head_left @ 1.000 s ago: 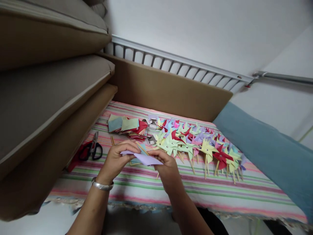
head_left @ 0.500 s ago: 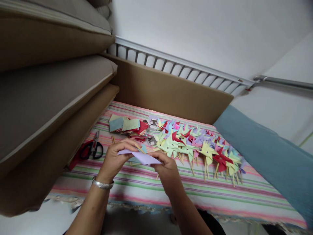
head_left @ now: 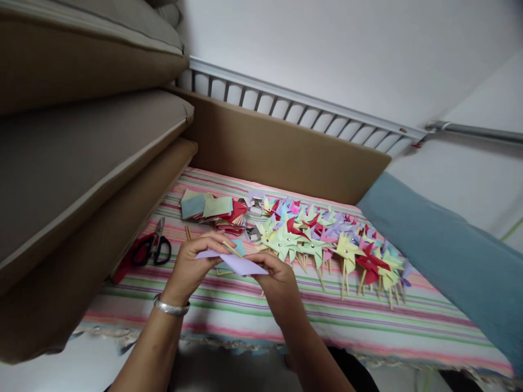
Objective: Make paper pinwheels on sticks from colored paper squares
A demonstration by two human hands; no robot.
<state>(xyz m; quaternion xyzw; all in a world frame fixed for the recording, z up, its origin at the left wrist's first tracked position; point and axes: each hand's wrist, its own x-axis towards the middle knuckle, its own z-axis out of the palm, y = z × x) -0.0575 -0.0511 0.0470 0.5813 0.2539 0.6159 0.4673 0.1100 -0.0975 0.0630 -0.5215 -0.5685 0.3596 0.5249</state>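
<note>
A folded lilac paper square (head_left: pixel 241 264) is pinched between both hands above the striped cloth (head_left: pixel 310 316). My left hand (head_left: pixel 192 268), with a silver bangle on its wrist, grips the paper's left end with curled fingers. My right hand (head_left: pixel 279 283) grips its right end from below. A thin wooden stick (head_left: pixel 232 249) lies across the paper near my left fingers. Just beyond the hands lies a long row of finished paper pinwheels (head_left: pixel 327 242) on sticks, in yellow, green, red and purple.
A stack of coloured paper squares (head_left: pixel 212 209) sits at the back left. Black-handled scissors (head_left: pixel 153 250) lie at the left edge beside stacked brown cushions (head_left: pixel 81 163). A cardboard panel (head_left: pixel 286 147) backs the cloth, and a blue bolster (head_left: pixel 445 256) borders it on the right.
The hands and the lilac paper stay almost still; the paper has shifted slightly left and its fold looks a little tighter. The view wobbled slightly.
</note>
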